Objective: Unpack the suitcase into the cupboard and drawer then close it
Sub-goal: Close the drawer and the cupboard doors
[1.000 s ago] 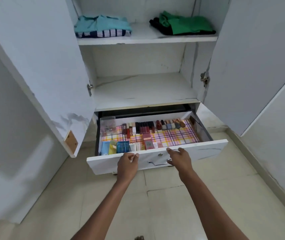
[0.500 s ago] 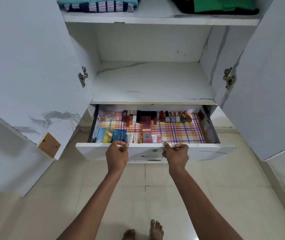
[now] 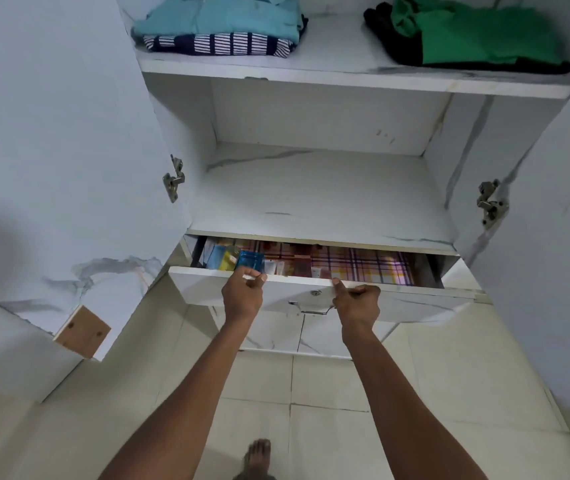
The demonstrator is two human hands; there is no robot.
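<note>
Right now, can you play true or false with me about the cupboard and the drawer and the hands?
1. The drawer is shut all the way. False: it is partly open, with small bottles and tubes showing inside.
2. Both hands are on the drawer's front edge. True: the left hand and the right hand grip it.
3. The green clothes lie on the top shelf's right side. True.
4. The cupboard doors are closed. False: the left door and the right door both stand open.
5. The middle shelf holds folded clothes. False: nothing lies on it.
</note>
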